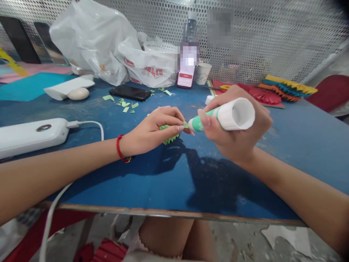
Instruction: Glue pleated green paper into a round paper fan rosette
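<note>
My left hand (pixel 154 131) pinches a zigzag-edged piece of green paper (pixel 169 135), partly hidden by the fingers. My right hand (pixel 234 133) is wrapped around a white-and-green plastic tube (pixel 218 118), whose wide open end points right. The tube's narrow green end sits at the fingertips of my left hand, touching or almost touching a small green paper tip (pixel 185 124). A red bead bracelet (pixel 120 149) circles my left wrist.
Green paper scraps (pixel 122 104) and a black phone (pixel 130 92) lie on the blue table (pixel 169 193). A white power bank (pixel 32 137) with cable sits left. Behind stand white plastic bags (pixel 147 67), a lit phone (pixel 187 72), a paper cup (pixel 203 73), and folded paper fans (pixel 286 87).
</note>
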